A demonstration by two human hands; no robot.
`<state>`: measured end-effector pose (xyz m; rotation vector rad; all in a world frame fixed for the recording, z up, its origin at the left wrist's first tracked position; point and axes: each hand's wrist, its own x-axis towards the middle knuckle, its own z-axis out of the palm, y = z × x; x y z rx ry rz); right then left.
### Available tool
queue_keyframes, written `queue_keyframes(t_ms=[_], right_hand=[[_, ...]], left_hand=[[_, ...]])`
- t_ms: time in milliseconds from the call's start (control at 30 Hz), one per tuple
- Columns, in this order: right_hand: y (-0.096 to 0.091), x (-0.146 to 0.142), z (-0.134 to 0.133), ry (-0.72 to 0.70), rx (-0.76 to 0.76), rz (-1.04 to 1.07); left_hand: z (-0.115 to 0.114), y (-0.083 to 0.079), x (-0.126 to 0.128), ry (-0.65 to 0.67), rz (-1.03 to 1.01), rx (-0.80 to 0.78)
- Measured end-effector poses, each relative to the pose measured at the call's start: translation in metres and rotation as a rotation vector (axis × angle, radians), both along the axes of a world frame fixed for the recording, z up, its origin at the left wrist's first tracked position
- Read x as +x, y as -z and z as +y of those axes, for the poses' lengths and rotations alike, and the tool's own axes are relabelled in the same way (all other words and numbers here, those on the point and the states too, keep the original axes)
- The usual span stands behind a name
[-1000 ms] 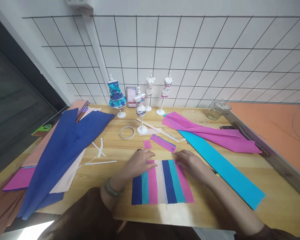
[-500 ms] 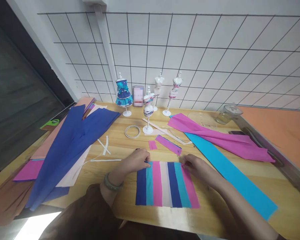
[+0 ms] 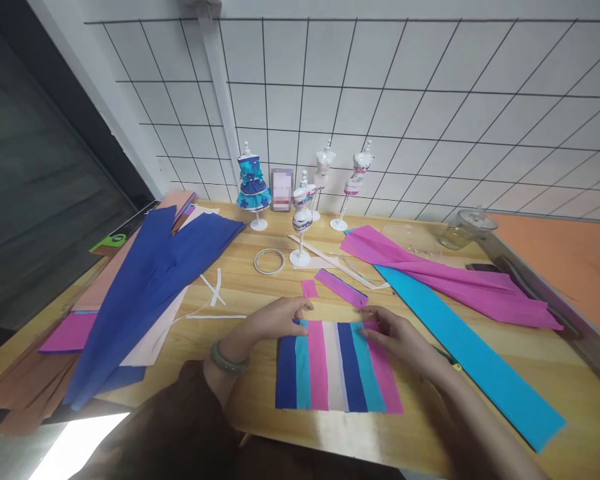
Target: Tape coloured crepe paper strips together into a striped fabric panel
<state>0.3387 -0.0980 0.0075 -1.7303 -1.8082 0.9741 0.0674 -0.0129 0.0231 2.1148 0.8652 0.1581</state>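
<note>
A striped paper panel of dark blue, cyan, pink and pale strips lies on the wooden table in front of me. My left hand rests at its top left corner, fingers stretched flat on the edge. My right hand lies on the top right corner, fingers extended over the pink strip. Just beyond the panel lie a small pink scrap and a pink strip with a blue edge.
Dark blue crepe sheets cover the left side, a long cyan strip and pink sheet the right. Small dress-form mannequins, a tape roll, white paper slivers and a glass jar stand farther back. An orange surface lies right.
Both hands went from pinching the panel's top corners to lying flatter on them. The view shifted slightly, so everything sits a little to the right.
</note>
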Motion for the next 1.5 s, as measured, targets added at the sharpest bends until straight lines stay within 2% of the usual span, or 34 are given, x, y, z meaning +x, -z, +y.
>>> queue_keyframes(t_ms=[200,367,533,633,833,967,1067,1267,1367,1500], right_hand=[[0.005,-0.003,-0.001,0.016,0.097,-0.07],[-0.006,0.003,-0.02,0.02,0.116,-0.081],[-0.018,0.004,-0.041,0.141,0.153,-0.041],[-0.02,0.002,-0.042,0.178,0.171,-0.005],[-0.003,-0.01,-0.009,0.101,0.191,0.053],[0.008,-0.02,0.011,0.037,0.188,-0.041],[0.006,-0.024,0.018,-0.009,0.222,-0.163],[-0.003,-0.021,0.04,0.03,0.363,-0.486],[0.002,-0.014,0.055,0.069,0.357,-0.517],[0.012,-0.005,0.068,0.091,0.319,-0.527]], left_hand=[[-0.002,0.003,0.003,0.041,-0.045,-0.01],[-0.001,-0.001,0.001,0.083,-0.147,-0.099],[-0.002,-0.006,0.0,0.077,-0.22,-0.212],[0.001,-0.01,-0.004,0.053,-0.231,-0.227],[0.014,-0.008,-0.015,-0.068,-0.196,-0.13],[0.021,-0.004,-0.021,-0.119,-0.107,-0.025],[0.024,-0.003,-0.025,-0.161,-0.046,0.021],[0.027,0.003,-0.027,-0.223,0.008,0.144],[0.029,0.008,-0.026,-0.257,0.003,0.229],[0.031,0.01,-0.023,-0.27,-0.013,0.437]])
